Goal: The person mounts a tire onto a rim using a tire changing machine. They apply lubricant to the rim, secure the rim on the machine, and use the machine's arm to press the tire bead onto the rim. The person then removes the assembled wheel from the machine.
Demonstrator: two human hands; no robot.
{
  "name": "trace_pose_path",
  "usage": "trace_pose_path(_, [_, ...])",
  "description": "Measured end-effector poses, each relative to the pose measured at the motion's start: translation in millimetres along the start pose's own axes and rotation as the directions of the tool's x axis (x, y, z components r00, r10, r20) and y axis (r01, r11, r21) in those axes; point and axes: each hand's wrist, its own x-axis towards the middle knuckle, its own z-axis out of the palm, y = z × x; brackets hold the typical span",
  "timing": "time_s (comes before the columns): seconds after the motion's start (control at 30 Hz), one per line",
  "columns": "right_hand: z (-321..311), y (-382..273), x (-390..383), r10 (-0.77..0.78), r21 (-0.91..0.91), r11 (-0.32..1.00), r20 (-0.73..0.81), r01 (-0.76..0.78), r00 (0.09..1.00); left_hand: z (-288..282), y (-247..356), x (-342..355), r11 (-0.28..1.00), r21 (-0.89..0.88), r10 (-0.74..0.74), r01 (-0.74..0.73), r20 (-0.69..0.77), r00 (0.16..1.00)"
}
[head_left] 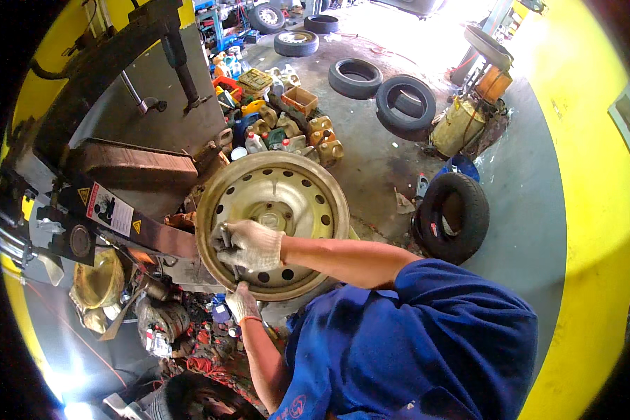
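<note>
Shirt (pixel 420 336) foremost, a tyreless wheel (pixel 280 199) lies just beyond it, work there apparently unfinished and the remainder unclear, right hand (pixel 255 246) curled over the wheel's left part, left hand (pixel 243 303) at its near edge, each grip's hold impossible to tell.

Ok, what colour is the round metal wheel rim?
The rim is dull yellowish-grey; head view shows it.
</note>
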Motion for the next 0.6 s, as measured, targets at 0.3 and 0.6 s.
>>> trace_pose_path(0.3, [-5.9, -49.6, -3.5, -0.036, -0.428, 0.903, 0.001, 0.033, 0.999, -8.8, -7.6, 10.7, 0.999, -0.037, 0.014, -0.015, -0.035, 0.999])
trace_pose_path(0.6, [3.2, -29.5, 3.8, 0.012, -0.313, 0.95, -0.018, -0.017, 1.0, -7.6, -11.9, 16.4, 0.996, 0.089, -0.02, 0.023, -0.036, 0.999])
